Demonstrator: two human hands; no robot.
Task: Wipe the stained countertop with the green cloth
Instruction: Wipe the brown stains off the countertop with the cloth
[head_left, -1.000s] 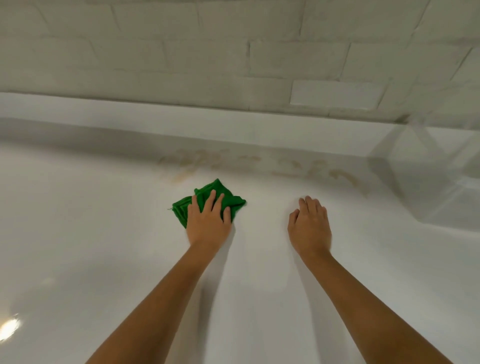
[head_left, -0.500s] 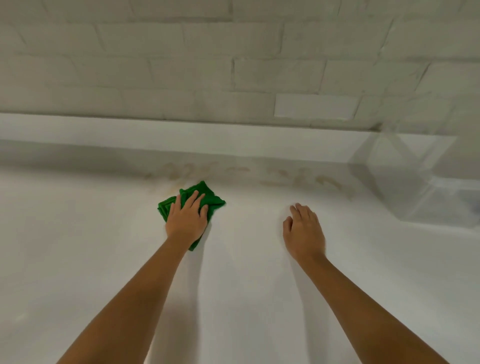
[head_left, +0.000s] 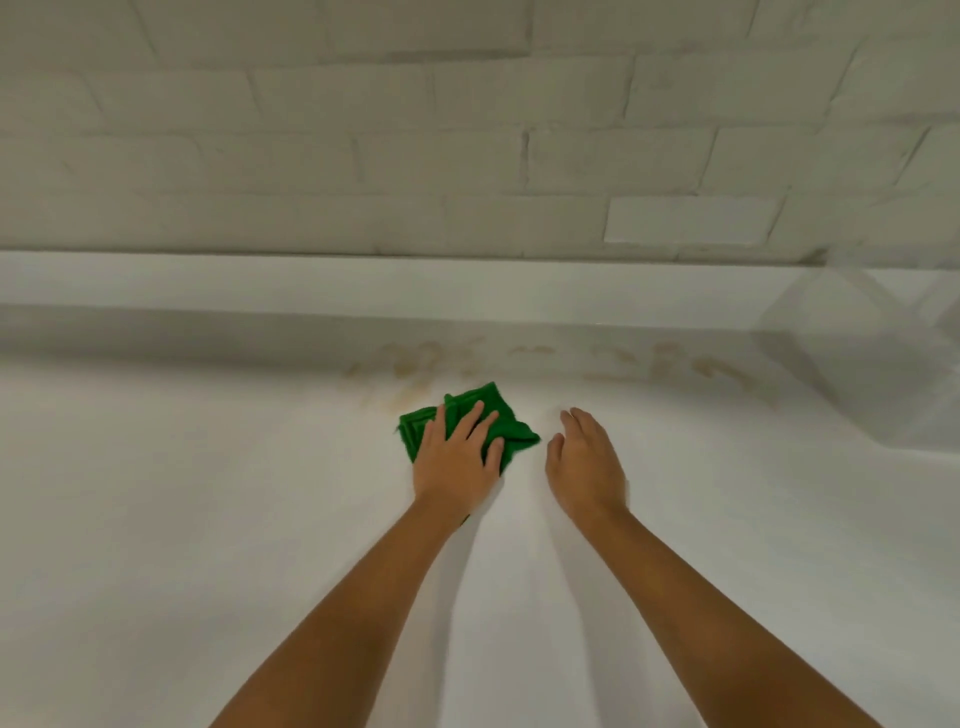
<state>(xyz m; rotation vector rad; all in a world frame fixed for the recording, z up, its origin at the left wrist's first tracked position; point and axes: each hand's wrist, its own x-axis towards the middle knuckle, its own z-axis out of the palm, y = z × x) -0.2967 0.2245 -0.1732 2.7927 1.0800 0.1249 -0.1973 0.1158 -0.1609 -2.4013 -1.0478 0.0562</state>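
A folded green cloth (head_left: 491, 410) lies flat on the white countertop (head_left: 208, 519). My left hand (head_left: 457, 457) presses down on the cloth with fingers spread over its near half. Brown smeared stains (head_left: 670, 364) run in a band along the back of the countertop, just beyond the cloth and off to the right. My right hand (head_left: 587, 467) rests on the bare countertop just right of the cloth, tilted on its outer edge, fingers together and holding nothing.
A low white upstand (head_left: 363, 286) runs along the back of the countertop under a white brick wall (head_left: 415, 130). A clear box-like container (head_left: 872, 374) stands at the right, against the upstand.
My right hand has drawn closer to the cloth and tipped onto its edge. My left hand stays pressed on the cloth, which now sits just below the left stains.
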